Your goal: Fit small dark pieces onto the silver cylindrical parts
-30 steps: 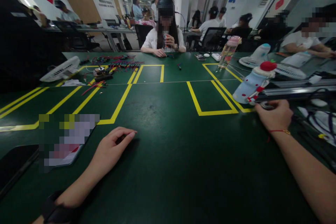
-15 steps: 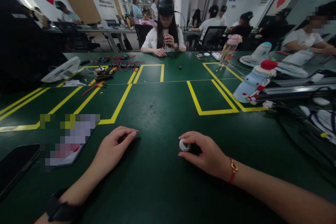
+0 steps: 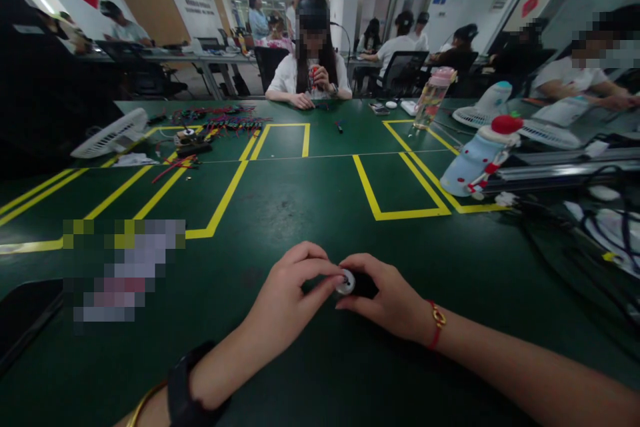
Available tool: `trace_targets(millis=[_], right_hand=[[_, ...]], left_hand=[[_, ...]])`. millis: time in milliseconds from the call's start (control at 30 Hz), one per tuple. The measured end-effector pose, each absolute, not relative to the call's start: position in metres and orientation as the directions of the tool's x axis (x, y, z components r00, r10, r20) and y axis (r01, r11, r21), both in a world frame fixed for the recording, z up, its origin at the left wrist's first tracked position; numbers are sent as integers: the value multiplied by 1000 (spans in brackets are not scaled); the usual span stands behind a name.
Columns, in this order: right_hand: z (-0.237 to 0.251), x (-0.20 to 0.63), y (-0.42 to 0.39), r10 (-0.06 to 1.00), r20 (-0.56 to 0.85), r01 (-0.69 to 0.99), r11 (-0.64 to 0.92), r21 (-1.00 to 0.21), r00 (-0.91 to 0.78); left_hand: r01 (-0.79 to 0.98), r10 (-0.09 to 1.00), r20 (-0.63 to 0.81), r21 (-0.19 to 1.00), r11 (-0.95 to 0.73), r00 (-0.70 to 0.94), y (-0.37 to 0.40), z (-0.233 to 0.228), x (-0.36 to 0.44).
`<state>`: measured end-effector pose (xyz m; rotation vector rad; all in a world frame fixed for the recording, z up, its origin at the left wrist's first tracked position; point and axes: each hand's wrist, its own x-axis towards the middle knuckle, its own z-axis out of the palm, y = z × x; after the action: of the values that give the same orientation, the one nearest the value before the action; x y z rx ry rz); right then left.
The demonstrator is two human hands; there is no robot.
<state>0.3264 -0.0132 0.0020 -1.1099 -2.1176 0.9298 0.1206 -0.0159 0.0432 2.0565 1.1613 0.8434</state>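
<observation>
Between the thumb and fingers of my right hand (image 3: 387, 290) is a small round silver-white piece (image 3: 346, 282) with dark marks on its face. Its exact kind is too small to make out. My left hand (image 3: 295, 293) has thumb and index finger pinched together at the left edge of that piece. Whatever lies between those left fingertips, if anything, is hidden. Both hands are low over the green table (image 3: 285, 373), near its front.
Yellow tape (image 3: 413, 215) marks areas on the table. A phone (image 3: 30, 313) and a blurred-out item (image 3: 135, 267) lie left. Wires (image 3: 230, 121) and a white fan (image 3: 113, 133) are further back. A blue bottle (image 3: 467, 163) and cables stand right. Across sits a person (image 3: 313, 67).
My left hand has moved right, from the bare table to the round piece, its fingertips now at it. My right hand keeps its hold on the piece, almost in place.
</observation>
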Motion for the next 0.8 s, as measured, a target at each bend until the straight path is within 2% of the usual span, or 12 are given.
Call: trace_targets(millis=[267, 433, 567, 633, 800], right_hand=[[0, 327, -13, 845, 198, 466, 453, -760, -497], [2, 327, -14, 831, 247, 521, 515, -680, -499], [8, 329, -12, 812, 239, 521, 538, -663, -533], [9, 332, -11, 804, 234, 511, 541, -668, -546], [7, 338, -12, 793, 252, 488, 556, -673, -555]], left_hand=[[479, 890, 180, 789, -385, 419, -15, 45, 121], [486, 893, 191, 783, -388, 407, -18, 48, 127], [444, 922, 247, 819, -363, 298, -20, 49, 120], [478, 934, 238, 809, -343, 268, -20, 45, 114], [611, 929, 136, 718, -332, 345, -18, 19, 110]])
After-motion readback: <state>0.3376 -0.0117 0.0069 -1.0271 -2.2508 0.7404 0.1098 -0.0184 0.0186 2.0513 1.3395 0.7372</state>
